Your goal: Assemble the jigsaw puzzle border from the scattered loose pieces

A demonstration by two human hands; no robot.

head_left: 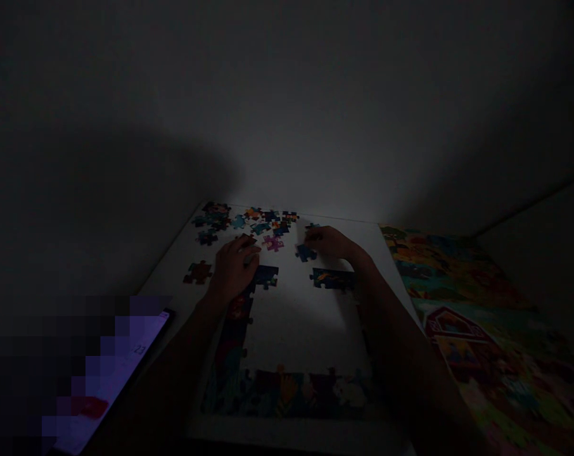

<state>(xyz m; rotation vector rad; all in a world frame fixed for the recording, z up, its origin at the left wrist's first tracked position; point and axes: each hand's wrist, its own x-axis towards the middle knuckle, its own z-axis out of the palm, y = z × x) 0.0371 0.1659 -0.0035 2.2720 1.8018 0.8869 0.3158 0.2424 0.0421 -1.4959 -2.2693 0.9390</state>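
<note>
In the dim head view, a jigsaw puzzle border [234,329] lies on a white table [296,323]. My left hand [232,269] rests by the border's upper left corner, fingers stretched and slightly apart, near a blue edge piece [267,276]. My right hand [332,242] has its fingers bent together at a dark blue puzzle piece [306,253]; the fingertips are partly hidden. Between the hands lies a pink puzzle piece [273,242]. A joined dark blue section [333,278] sits below my right wrist, with a gap between it and the corner.
Several loose puzzle pieces [215,218] are heaped at the table's far left, and an orange-brown piece [198,272] lies left of my left hand. A lit phone or tablet [120,380] is at lower left. A colourful farm picture [458,329] spreads along the right.
</note>
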